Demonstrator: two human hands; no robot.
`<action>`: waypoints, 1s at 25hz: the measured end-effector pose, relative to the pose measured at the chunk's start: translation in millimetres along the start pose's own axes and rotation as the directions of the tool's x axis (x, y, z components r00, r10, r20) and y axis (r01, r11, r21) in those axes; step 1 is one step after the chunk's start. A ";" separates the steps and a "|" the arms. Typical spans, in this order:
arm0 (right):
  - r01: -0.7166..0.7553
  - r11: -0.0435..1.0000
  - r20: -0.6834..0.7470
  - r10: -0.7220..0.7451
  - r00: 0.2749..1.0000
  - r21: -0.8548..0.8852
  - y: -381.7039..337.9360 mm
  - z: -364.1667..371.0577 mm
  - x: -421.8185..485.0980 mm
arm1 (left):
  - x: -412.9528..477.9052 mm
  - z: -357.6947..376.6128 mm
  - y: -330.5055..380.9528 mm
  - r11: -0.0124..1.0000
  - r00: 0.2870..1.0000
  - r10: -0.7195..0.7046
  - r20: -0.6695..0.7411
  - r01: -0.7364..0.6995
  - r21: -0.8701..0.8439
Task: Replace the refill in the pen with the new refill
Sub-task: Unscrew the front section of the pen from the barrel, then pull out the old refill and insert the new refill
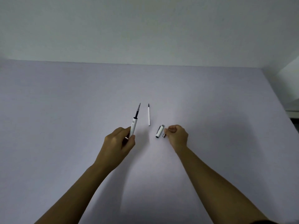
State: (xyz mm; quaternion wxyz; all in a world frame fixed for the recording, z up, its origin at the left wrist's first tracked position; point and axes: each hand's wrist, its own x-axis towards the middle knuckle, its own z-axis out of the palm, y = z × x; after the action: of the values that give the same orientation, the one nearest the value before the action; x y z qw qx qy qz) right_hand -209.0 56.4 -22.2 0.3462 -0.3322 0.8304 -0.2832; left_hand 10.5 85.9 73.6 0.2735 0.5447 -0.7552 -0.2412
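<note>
Left hand (119,141) clamped round pen barrel (133,127), old refill (137,111) protruding. Right hand (177,135) curled, pinching small silver tip piece (164,135) beside cap (159,131). New refill (149,116) mid-worktop (64,110), between. Risk: mixing refills; tip piece rolling off.

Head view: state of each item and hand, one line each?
Pen barrel: held in left hand, front section off, old refill sticking out.
New refill: lying loose on table.
Pen cap: lying on table.
Silver tip piece: at right hand's fingers, grip unclear.
</note>
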 end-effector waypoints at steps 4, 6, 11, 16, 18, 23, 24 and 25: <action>0.005 0.999 -0.001 -0.005 1.000 0.033 2.9 6.2 -1.1 | -3.3 -3.6 -3.4 0.999 0.999 0.049 0.000 -0.049 0.005; 0.017 0.999 -0.020 -0.016 1.000 0.049 6.4 4.4 1.9 | -4.8 -2.6 -1.8 0.998 0.998 0.056 0.008 -0.056 -0.009; 0.020 0.998 -0.021 -0.019 1.000 0.066 6.1 3.6 -0.2 | -9.3 -3.7 -3.3 0.999 0.999 0.051 0.011 -0.051 -0.017; 0.282 0.937 -0.183 -0.246 0.952 0.206 -27.8 -9.0 -26.9 | -12.3 -5.2 -0.8 0.998 0.998 0.061 0.008 -0.060 -0.016; 0.353 0.865 0.019 -0.384 0.923 0.356 -52.0 -15.4 -44.2 | -10.6 -5.9 2.0 0.998 0.998 0.062 -0.002 -0.062 -0.014; 0.386 0.809 0.272 -0.532 0.802 0.443 -92.9 -26.0 -73.1 | -8.1 -8.0 7.4 0.994 0.995 0.101 0.024 -0.102 0.040; 0.363 0.799 0.275 -0.530 0.802 0.479 -96.9 -26.7 -74.3 | -8.5 -9.1 7.2 0.993 0.994 0.109 0.030 -0.111 0.048; 0.332 0.790 0.283 -0.523 0.804 0.515 -100.8 -26.9 -75.0 | -9.3 -10.3 6.4 0.992 0.993 0.112 0.033 -0.114 0.053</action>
State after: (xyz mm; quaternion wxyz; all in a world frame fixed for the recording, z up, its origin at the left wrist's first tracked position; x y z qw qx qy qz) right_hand -153.1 56.5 93.6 0.5035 -0.4802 0.5521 -0.4594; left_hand 15.4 95.9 84.0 0.2604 0.5048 -0.7951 -0.2127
